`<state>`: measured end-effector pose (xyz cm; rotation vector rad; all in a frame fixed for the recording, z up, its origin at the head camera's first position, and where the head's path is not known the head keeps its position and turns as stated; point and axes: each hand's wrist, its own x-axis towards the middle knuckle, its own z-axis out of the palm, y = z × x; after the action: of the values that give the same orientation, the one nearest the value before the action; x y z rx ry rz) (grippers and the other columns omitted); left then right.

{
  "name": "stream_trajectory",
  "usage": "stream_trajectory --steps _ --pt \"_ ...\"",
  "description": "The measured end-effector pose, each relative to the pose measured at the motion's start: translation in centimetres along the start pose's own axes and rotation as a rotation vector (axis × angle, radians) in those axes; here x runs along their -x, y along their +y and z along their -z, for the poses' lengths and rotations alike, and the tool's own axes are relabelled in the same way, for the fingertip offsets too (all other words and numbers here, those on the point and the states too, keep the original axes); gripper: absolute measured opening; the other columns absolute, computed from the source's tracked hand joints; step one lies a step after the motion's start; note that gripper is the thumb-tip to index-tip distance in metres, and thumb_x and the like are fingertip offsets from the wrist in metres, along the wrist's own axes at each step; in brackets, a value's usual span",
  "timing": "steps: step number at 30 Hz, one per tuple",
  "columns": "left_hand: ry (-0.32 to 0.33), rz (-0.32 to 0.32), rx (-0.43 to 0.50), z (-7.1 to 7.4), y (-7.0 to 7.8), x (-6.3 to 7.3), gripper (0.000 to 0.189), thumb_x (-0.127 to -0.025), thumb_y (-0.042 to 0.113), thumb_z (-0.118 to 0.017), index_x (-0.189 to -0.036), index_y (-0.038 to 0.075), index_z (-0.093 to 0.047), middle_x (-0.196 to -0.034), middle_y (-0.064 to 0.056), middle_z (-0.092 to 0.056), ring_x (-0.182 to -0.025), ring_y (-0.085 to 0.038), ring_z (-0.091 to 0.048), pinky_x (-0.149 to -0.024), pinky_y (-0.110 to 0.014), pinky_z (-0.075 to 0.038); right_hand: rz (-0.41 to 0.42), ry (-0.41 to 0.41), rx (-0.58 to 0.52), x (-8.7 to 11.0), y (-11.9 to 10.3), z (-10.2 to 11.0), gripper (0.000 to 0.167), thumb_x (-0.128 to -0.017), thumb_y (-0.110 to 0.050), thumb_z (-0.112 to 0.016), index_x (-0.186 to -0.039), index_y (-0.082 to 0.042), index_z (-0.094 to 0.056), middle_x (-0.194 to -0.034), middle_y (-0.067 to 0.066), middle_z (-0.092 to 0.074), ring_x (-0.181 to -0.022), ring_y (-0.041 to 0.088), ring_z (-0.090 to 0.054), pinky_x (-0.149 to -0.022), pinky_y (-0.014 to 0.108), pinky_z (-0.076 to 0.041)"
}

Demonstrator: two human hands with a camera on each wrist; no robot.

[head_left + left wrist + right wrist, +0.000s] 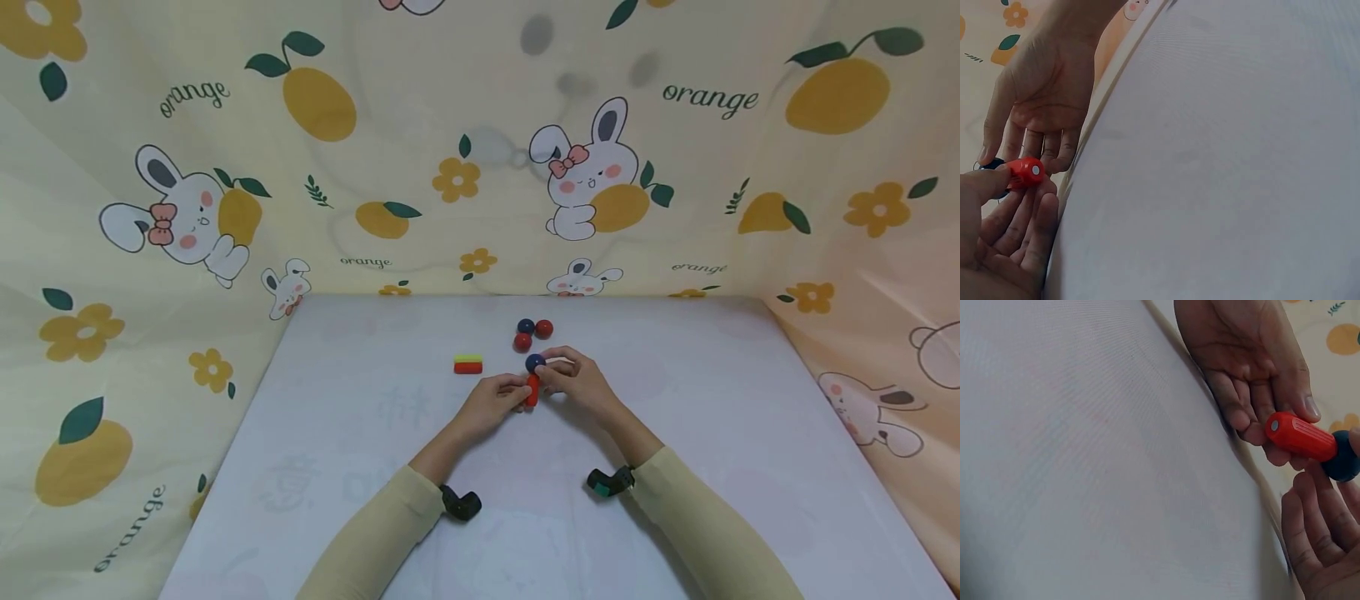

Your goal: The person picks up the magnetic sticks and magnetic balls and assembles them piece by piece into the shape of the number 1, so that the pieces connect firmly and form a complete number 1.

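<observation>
My left hand (487,402) pinches a short red ridged rod (532,392) between thumb and fingers. In the right wrist view, a small silvery disc shows on the rod's near end. At its other end sits a dark blue ball (1341,459), touching the rod. Thumb and fingertips of my right hand (581,382) pinch this ball. Both hands meet over the middle of the white table (337,467), and the other fingers of each are loosely bent under the rod in the wrist views.
Beyond the hands lie another blue ball (526,327) and two red balls, one to the right (544,328) and one nearer (522,342). To the left, a yellow rod (468,358) lies alongside a red rod (468,368). A printed curtain (420,108) encloses the table's back and sides.
</observation>
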<state>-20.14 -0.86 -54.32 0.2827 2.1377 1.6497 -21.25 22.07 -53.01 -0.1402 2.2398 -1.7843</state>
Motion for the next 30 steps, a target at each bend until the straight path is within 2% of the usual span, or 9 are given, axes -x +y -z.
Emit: stream_trajectory --steps 5,9,16,23,30 --pt "0.001 0.007 -0.018 0.1 0.1 0.0 0.036 -0.109 0.031 -0.067 -0.135 0.007 -0.072 -0.109 -0.001 -0.08 -0.097 -0.014 -0.075 -0.096 -0.036 -0.059 -0.039 0.003 0.007 0.0 0.2 0.3 0.053 -0.104 -0.039 -0.073 -0.145 -0.009 -0.058 -0.127 0.013 -0.077 -0.108 0.031 -0.075 -0.099 0.033 -0.054" --pt "0.009 0.006 -0.046 0.3 0.4 0.0 0.035 -0.108 0.032 -0.067 -0.134 0.008 -0.073 -0.104 0.001 -0.08 -0.094 -0.014 -0.074 -0.092 -0.033 -0.06 -0.06 0.008 0.001 -0.1 0.4 0.5 0.054 -0.104 -0.04 -0.073 -0.145 -0.009 -0.058 -0.129 0.014 -0.076 -0.108 0.03 -0.075 -0.098 0.032 -0.055" --pt "0.058 0.004 -0.093 1.5 1.3 -0.3 0.029 -0.107 0.034 -0.068 -0.131 0.019 -0.075 -0.112 0.003 -0.078 -0.096 -0.011 -0.073 -0.092 -0.031 -0.06 -0.068 -0.003 -0.04 -0.2 0.3 0.9 0.054 -0.104 -0.038 -0.073 -0.145 -0.007 -0.056 -0.126 0.014 -0.077 -0.102 0.024 -0.076 -0.095 0.027 -0.056" --pt "0.122 -0.062 -0.218 2.7 1.9 -1.6 0.026 -0.108 0.028 -0.067 -0.129 0.015 -0.076 -0.112 0.002 -0.076 -0.097 -0.012 -0.071 -0.094 -0.036 -0.059 -0.068 -0.004 -0.047 -0.2 0.5 1.3 0.053 -0.106 -0.035 -0.072 -0.146 -0.005 -0.055 -0.124 0.011 -0.078 -0.104 0.029 -0.077 -0.096 0.029 -0.056" --pt "0.166 -0.134 -0.317 3.4 2.5 -2.9 0.024 -0.108 0.022 -0.068 -0.128 0.011 -0.075 -0.117 -0.002 -0.075 -0.102 -0.014 -0.072 -0.09 -0.033 -0.06 -0.072 -0.007 -0.04 -0.1 0.7 1.4 0.053 -0.106 -0.035 -0.07 -0.147 -0.005 -0.055 -0.125 0.009 -0.078 -0.107 0.031 -0.077 -0.097 0.032 -0.053"
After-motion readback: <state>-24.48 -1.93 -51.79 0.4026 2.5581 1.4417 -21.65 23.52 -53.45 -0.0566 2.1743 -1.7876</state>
